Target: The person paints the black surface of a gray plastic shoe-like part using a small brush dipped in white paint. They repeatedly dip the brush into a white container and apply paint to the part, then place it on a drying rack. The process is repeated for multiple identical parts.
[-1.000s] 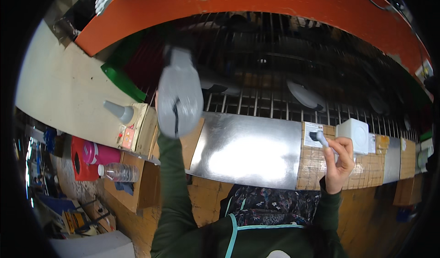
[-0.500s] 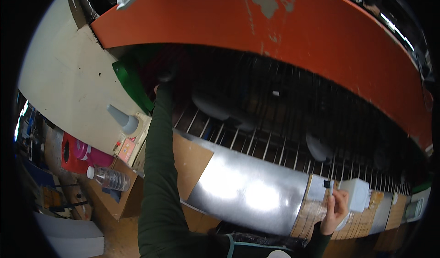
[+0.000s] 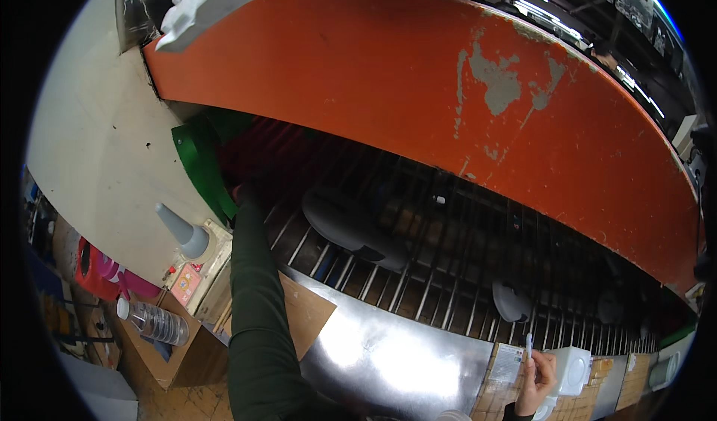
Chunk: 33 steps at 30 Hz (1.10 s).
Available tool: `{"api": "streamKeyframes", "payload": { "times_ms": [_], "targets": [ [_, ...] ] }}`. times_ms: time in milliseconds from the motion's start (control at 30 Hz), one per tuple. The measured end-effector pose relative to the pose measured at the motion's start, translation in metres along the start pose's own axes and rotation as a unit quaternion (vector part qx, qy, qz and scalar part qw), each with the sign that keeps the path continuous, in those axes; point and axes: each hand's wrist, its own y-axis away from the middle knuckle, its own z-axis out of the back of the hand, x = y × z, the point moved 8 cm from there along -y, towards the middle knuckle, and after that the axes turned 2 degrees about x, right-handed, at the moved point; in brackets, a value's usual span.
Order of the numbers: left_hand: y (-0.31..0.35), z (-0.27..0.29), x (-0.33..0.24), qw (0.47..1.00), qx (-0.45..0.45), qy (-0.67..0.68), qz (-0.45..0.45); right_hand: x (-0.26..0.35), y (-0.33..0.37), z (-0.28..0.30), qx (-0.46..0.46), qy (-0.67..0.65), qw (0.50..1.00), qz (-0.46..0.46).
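Note:
My left arm reaches under the orange panel (image 3: 336,62) at the left end of a dark opening. Only a dim bit of my left hand (image 3: 242,194) shows beside a green edge strip (image 3: 200,163); its fingers are lost in shadow. Low on the right, my right hand (image 3: 536,385) is closed on a slim pale stick (image 3: 529,343), held upright between thumb and fingers. Inside the opening, a long dark grey sole-shaped piece (image 3: 347,227) lies across the metal rods (image 3: 366,280). A smaller grey piece (image 3: 511,301) rests on the rods beyond my right hand.
A shiny metal plate (image 3: 388,354) edges the rods. White container (image 3: 573,370) stands right of my right hand. Left of my arm are a grey cone (image 3: 183,233) on a small box, a clear bottle (image 3: 158,322) and a cardboard box (image 3: 179,357). White lumpy material (image 3: 216,6) hangs over the panel.
The whole view has shifted, so the panel and rods sit lower. My left hand has drawn back toward the green strip; the greyish shape at its fingers no longer shows. My right hand still holds the stick.

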Motion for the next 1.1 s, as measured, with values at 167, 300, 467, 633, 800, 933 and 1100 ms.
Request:
{"api": "streamKeyframes", "payload": {
  "times_ms": [167, 300, 467, 633, 800, 933, 1100],
  "targets": [
    [0.012, -0.018, 0.000, 0.999, 0.029, -0.031, -0.010, 0.006, 0.009, 0.012, -0.013, 0.008, 0.999, -0.032],
    [0.027, -0.042, -0.005, 0.996, 0.051, -0.054, -0.042, 0.010, 0.034, 0.040, -0.041, -0.010, 0.998, -0.038],
    [0.093, -0.062, -0.040, 0.991, 0.067, -0.050, -0.109, -0.014, 0.085, 0.096, -0.110, -0.007, 0.989, -0.102],
    [0.314, -0.020, -0.129, 0.865, 0.147, 0.179, -0.446, -0.049, 0.130, 0.160, -0.140, 0.105, 0.970, -0.167],
    [0.605, 0.009, -0.085, 0.645, 0.105, 0.035, -0.756, -0.063, 0.140, 0.178, -0.147, 0.304, 0.933, -0.124],
    [0.708, -0.014, -0.035, 0.575, 0.254, 0.005, -0.778, -0.057, 0.131, 0.163, -0.121, 0.463, 0.878, -0.031],
    [0.699, -0.021, -0.029, 0.576, 0.401, 0.008, -0.712, -0.052, 0.121, 0.152, -0.100, 0.522, 0.847, 0.031]
  ]
}}
